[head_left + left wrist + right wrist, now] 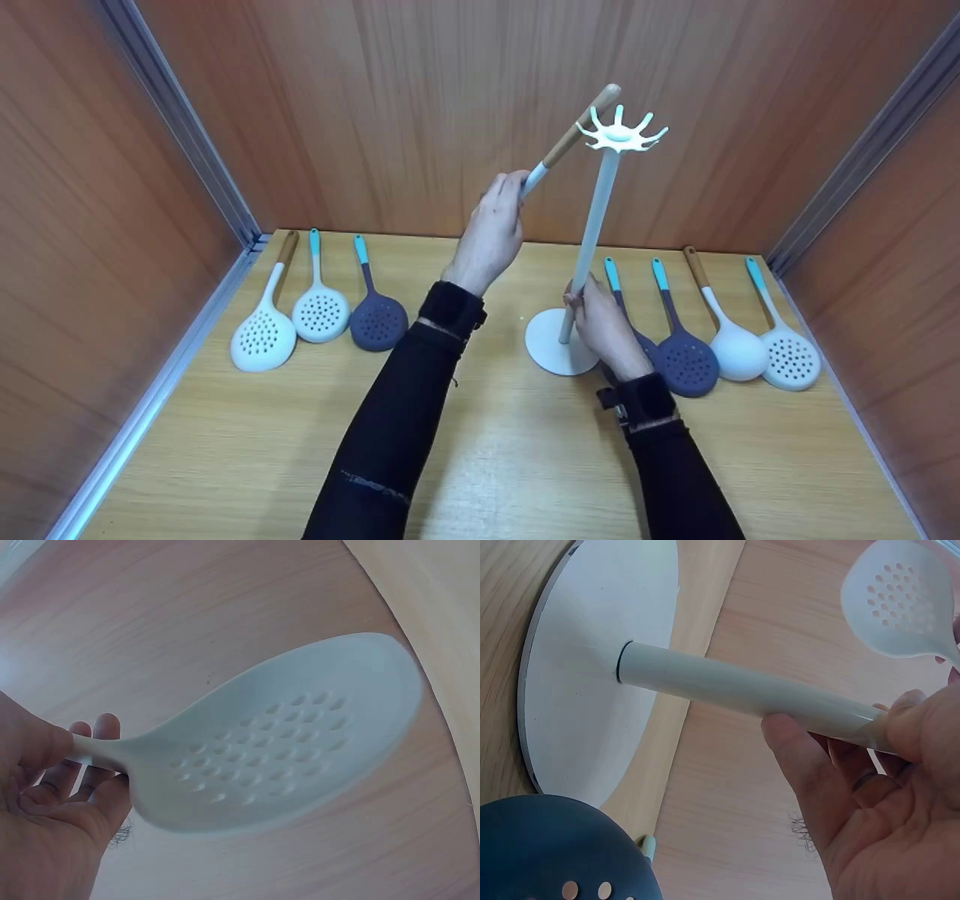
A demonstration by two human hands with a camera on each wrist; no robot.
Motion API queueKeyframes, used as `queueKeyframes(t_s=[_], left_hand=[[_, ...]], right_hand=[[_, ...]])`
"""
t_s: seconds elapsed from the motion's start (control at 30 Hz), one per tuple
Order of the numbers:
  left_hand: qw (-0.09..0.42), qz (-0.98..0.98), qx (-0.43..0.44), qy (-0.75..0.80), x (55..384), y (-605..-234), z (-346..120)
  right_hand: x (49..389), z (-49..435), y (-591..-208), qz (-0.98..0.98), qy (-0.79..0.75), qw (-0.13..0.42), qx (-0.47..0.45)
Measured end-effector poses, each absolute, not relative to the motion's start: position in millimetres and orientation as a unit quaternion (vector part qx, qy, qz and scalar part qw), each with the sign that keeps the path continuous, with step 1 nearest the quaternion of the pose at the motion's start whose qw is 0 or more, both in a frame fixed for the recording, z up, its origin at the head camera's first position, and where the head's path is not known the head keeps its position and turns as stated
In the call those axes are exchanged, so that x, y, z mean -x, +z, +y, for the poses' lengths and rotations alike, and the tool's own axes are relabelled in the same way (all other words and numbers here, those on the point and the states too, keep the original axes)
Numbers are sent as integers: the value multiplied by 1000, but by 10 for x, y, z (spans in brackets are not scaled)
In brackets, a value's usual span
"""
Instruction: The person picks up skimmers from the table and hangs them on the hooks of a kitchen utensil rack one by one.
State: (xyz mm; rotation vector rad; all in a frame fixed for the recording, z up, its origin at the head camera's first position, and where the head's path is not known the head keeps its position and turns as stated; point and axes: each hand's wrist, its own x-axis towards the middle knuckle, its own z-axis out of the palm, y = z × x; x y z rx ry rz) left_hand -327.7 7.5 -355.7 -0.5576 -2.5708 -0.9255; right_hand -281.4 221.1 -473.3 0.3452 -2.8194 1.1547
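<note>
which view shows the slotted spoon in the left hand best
The left wrist view: there the slotted spoon shows its whole holed bowl close up. The right wrist view has the bowl smaller, at upper right; the head view only the handle, past the left hand.

Clock centred on the stand's (597, 217) base (546, 345): you had three skimmers (320, 313) at 9 on the table (495, 480); at 3, going outward, two skimmers (684, 365), ladle (739, 352), end skimmer (791, 361). Back wall (360, 112) at 12. Your right hand (609, 324) was on the post, left hand (491, 225) at 11, held skimmer's (564, 145) handle pointing to 1, near the hooks (619, 135).
</note>
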Motion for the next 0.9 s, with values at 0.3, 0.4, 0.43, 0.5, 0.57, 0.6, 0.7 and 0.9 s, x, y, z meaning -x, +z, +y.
queueKeyframes(t_s=[0.3, 0.4, 0.43, 0.5, 0.57, 0.6, 0.7, 0.9], left_hand=[[167, -907, 201, -330, 3281, -3530, 116], [162, -908, 201, -331, 3282, -3527, 123], [161, -908, 202, -330, 3280, -3526, 123], [160, -908, 204, -330, 3284, -3530, 127], [159, -908, 204, -329, 3285, -3536, 130], [158, -909, 203, -328, 3286, -3541, 131], [155, -910, 204, -327, 3294, -3557, 128], [158, -909, 218, -318, 3328, -3592, 116]], right_hand=[[2813, 2205, -4709, -917, 390, 9, -88], [2811, 2207, -4709, -916, 391, 6, -85], [2810, 2207, -4707, -916, 391, 4, -84], [2810, 2206, -4707, -916, 391, 4, -85], [2808, 2207, -4706, -917, 390, 7, -89], [2809, 2205, -4706, -917, 389, 8, -89], [2811, 2205, -4711, -917, 388, 11, -90], [2797, 2211, -4732, -917, 381, 39, -111]])
